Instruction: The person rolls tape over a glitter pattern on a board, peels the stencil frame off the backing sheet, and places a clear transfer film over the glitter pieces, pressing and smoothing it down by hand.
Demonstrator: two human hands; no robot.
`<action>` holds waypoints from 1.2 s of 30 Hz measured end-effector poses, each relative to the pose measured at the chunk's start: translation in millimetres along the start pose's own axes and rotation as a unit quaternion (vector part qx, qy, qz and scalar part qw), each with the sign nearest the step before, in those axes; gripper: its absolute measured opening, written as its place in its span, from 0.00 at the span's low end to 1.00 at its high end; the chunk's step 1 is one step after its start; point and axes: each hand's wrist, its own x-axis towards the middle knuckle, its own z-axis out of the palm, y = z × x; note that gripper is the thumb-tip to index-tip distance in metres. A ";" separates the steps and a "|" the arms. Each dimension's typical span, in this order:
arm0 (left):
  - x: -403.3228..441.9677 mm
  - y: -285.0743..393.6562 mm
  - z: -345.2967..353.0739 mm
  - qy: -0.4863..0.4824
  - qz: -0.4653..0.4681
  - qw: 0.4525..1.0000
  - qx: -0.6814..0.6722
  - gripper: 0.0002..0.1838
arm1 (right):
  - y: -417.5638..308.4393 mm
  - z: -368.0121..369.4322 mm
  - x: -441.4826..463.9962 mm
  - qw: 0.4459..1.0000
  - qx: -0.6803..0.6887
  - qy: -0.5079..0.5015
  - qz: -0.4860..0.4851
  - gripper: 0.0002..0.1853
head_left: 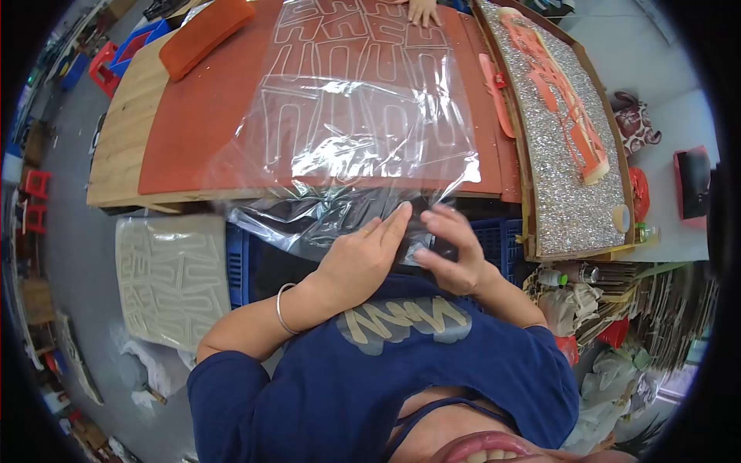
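A clear plastic sheet (309,116) with white outlined U-like shapes lies over a red-brown mat and droops past the near table edge. My left hand (361,251), with a bangle at the wrist, rests on the drooping film, back up and fingers stretched out. Just to its right is my right hand (455,251); thumb and curved fingers are apart, with nothing visible between them, close to the film's edge. At the far end of the sheet, another person's hand (422,11) touches the table area.
The red-brown mat (181,147) covers a wooden table (116,147). An orange-red block (204,35) sits at the far left. To the right, a glittery tray (571,208) holds pink strips (552,96). A pale patterned sheet (174,282) and blue crates (494,231) are below the table.
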 end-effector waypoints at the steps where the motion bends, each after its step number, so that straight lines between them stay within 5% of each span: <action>1: 3.5 -2.9 0.4 -0.012 -0.013 0.999 -0.026 0.32 | 10.0 -3.9 -1.9 0.998 -0.029 0.046 -0.017 0.24; 2: 8.5 -2.9 -2.1 0.061 0.030 0.998 0.001 0.27 | 28.5 -7.8 -5.6 0.996 -0.064 0.058 -0.030 0.32; 5: 6.3 -2.8 -4.3 0.049 -0.009 0.998 -0.045 0.26 | 94.3 -26.8 1.7 0.975 -0.159 -0.026 0.156 0.45; 7: 3.0 3.0 -2.8 0.068 -0.036 0.995 -0.063 0.22 | 181.0 -22.9 -20.9 0.952 -0.165 -0.035 0.254 0.41; 10: -4.4 10.2 -6.5 0.073 -0.116 0.990 -0.039 0.22 | 257.7 -17.3 -33.1 0.945 -0.190 -0.048 0.263 0.32; 12: -6.9 9.2 -7.5 0.086 -0.116 0.989 -0.017 0.22 | 274.6 -8.2 -31.1 0.909 -0.289 -0.176 0.244 0.23; 21: -43.2 4.8 -30.3 0.125 -0.116 0.985 -0.010 0.21 | 207.7 15.6 -42.6 0.916 -0.315 -0.092 0.231 0.16; 29: -140.3 -4.7 -106.9 0.138 -0.092 0.966 0.198 0.20 | 61.0 56.7 -40.0 0.917 -0.313 -0.080 0.231 0.22; 32: -148.8 -19.6 -109.1 0.175 -0.055 0.961 0.207 0.21 | 83.2 26.4 -30.6 0.937 -0.181 -0.113 0.276 0.25; 34: -149.8 -27.8 -110.5 0.195 -0.032 0.962 0.186 0.22 | 114.6 -1.3 -9.7 0.932 -0.259 -0.020 0.252 0.29; 36: -151.8 -30.0 -113.6 0.194 -0.060 0.961 0.190 0.21 | 148.4 -14.8 -18.1 0.898 -0.373 -0.051 0.229 0.26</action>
